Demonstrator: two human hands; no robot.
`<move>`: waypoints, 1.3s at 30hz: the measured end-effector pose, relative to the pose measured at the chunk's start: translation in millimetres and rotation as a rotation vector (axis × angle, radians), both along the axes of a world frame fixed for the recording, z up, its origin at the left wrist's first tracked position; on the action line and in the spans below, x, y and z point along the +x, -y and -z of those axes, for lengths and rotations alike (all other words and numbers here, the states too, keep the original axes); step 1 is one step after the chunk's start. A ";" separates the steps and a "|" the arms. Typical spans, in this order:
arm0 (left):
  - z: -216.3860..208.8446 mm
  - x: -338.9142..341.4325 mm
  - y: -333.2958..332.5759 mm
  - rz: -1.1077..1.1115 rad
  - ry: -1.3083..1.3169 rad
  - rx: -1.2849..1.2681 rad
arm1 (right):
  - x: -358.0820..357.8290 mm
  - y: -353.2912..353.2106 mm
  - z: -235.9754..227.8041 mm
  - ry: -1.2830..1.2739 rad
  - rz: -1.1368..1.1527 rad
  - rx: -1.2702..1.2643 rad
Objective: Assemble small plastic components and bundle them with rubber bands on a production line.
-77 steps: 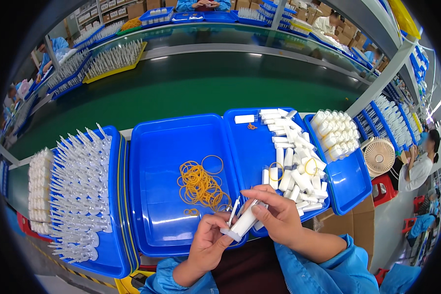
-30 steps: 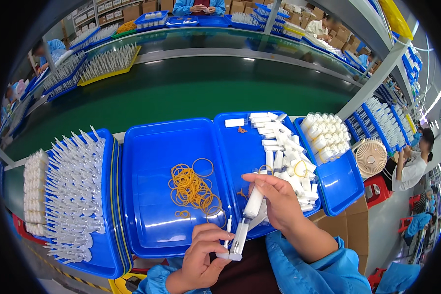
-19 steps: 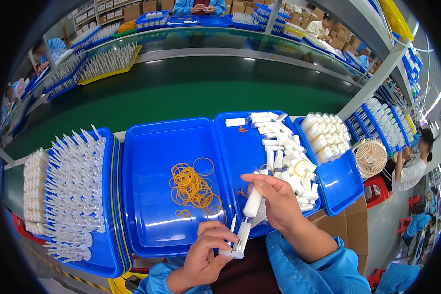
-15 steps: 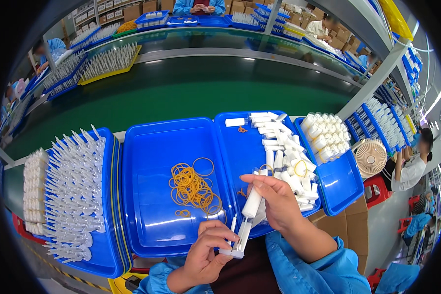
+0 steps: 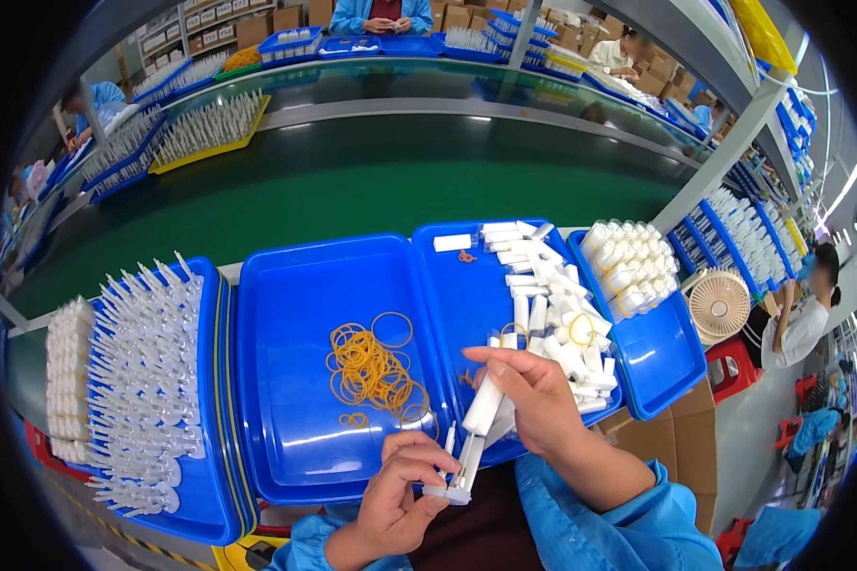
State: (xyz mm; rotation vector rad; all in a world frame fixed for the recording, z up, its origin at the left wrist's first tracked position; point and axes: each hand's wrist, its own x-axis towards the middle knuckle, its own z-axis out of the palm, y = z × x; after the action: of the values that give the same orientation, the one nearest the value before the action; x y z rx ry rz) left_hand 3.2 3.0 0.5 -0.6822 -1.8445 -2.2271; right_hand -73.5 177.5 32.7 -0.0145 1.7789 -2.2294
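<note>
Green belt [image 5: 371, 181]: runs across the room, glossy, beyond the near row of trays.
Far side: a co-worker in blue sleeves [image 5: 408, 13] sits behind blue trays.
Room right: a beige fan [image 5: 719, 305] stands near a red stool [image 5: 735, 369].
Left tray [image 5: 221, 409]: top of a stack, crowded with upright clear-and-white pieces [image 5: 148, 381].
Middle tray [image 5: 290, 314]: blue, with a loose heap of yellow rubber bands [image 5: 371, 366].
Next tray [image 5: 457, 305]: white cylinders [image 5: 567, 352] piled toward its right side.
Left hand [image 5: 395, 500]: fingers and thumb closed on the flanged base of a clear piece [image 5: 470, 459]; a thin white rod [image 5: 448, 443] rises beside it.
Right hand [image 5: 536, 404]: thumb and fingers pinched around one white tube [image 5: 484, 407].
Tube: tilted, held above the table's near edge, its lower end meeting the clear piece's upper end.
</note>
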 end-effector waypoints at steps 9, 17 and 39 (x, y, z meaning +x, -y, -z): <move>3.5 -1.0 -2.1 -0.007 0.028 0.024 | 5.9 5.4 -4.4 0.021 -0.003 0.001; 3.4 0.7 -9.1 -0.105 0.094 0.152 | 12.1 5.9 -2.4 0.078 -0.104 -0.209; -30.0 9.2 7.9 -0.551 -0.106 -0.786 | 27.0 6.6 10.4 -0.211 -0.181 0.058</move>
State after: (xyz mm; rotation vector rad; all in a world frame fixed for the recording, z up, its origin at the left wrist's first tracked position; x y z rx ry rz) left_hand 12.4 -4.9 30.6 -0.3013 -2.4535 -1.0892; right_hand -46.5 170.9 22.3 -0.3964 1.8640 -2.1117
